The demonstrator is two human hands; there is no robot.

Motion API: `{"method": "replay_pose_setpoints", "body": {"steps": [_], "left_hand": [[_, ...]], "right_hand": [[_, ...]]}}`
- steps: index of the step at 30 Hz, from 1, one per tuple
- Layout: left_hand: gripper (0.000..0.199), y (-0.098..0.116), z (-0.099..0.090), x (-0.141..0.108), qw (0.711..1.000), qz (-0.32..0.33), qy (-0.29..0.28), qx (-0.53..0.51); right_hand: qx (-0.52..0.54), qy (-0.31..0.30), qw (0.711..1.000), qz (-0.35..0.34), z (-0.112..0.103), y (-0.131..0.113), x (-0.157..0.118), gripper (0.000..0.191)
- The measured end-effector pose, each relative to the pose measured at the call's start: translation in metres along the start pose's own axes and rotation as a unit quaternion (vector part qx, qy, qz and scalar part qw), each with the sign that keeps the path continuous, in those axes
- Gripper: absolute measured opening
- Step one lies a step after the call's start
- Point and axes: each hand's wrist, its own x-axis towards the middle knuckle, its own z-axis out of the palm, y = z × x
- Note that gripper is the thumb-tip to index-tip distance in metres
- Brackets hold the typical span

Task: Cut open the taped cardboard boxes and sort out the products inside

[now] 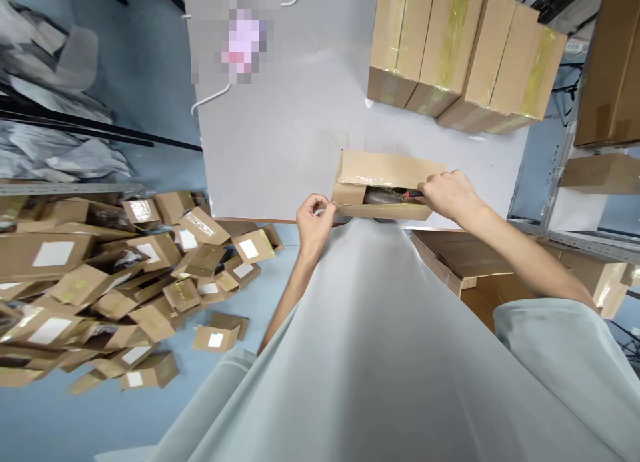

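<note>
A small cardboard box (393,169) lies at the table's near edge, its top flaps parted along a long gap. Inside the gap something dark (383,195) shows, too shaded to name. My right hand (449,194) is closed around a red-and-black box cutter (413,193), whose tip points left over the gap at the box's right end. At the opposite end, my left hand (316,219) pinches the box's near left corner between thumb and fingers.
Several taped cartons (445,55) stand at the table's back right. A blurred pink item (245,41) and a white cable (210,101) lie back left. Many opened boxes (150,269) are heaped on the floor at left. A larger open carton (465,255) sits below the table at right.
</note>
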Motion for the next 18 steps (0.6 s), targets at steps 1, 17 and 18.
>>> {"method": "replay_pose_setpoints", "body": {"steps": [1, 17, 18], "left_hand": [[0.014, 0.001, 0.001, 0.001, 1.0, 0.002, -0.004, 0.006], [0.028, 0.053, 0.048, 0.017, 0.911, 0.184, -0.249, 0.272], [0.031, 0.051, 0.054, 0.018, 0.912, 0.167, -0.252, 0.276]], "right_hand": [[0.011, 0.001, 1.0, -0.01, 0.001, 0.002, 0.001, 0.037], [0.227, 0.021, 0.973, -0.045, 0.04, 0.023, -0.022, 0.044], [0.232, 0.023, 0.971, -0.047, 0.041, 0.024, -0.022, 0.043]]}}
